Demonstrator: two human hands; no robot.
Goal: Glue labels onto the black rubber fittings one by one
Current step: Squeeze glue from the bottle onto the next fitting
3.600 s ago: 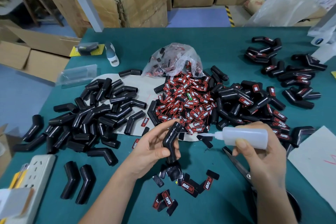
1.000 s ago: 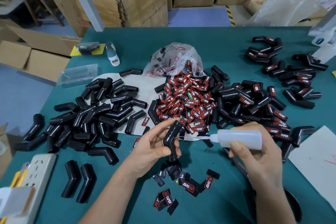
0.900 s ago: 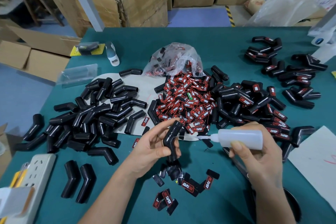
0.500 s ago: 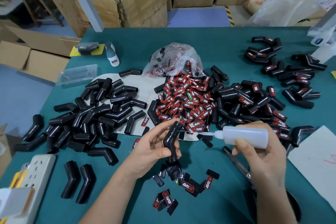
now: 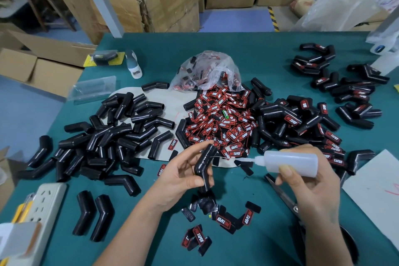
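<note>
My left hand [image 5: 180,176] grips a bent black rubber fitting [image 5: 204,165] upright above the green table. My right hand [image 5: 313,185] holds a translucent glue bottle [image 5: 290,163] sideways, its thin nozzle pointing left and ending a short way from the fitting. A heap of red and black labels [image 5: 222,124] lies behind the hands. A few loose labels [image 5: 224,221] lie below my left hand. Plain fittings [image 5: 121,134] are piled at the left, labelled fittings [image 5: 302,127] at the right.
A clear plastic bag [image 5: 209,71] sits behind the label heap. Scissors [image 5: 282,194] lie under my right hand. A white power strip [image 5: 43,209] is at the lower left, white paper [image 5: 375,188] at the right edge. Cardboard boxes [image 5: 151,2] stand beyond the table.
The glue bottle's nozzle touched the fitting about a second ago, then my right hand drew the bottle back to the right. My left hand kept the fitting still.
</note>
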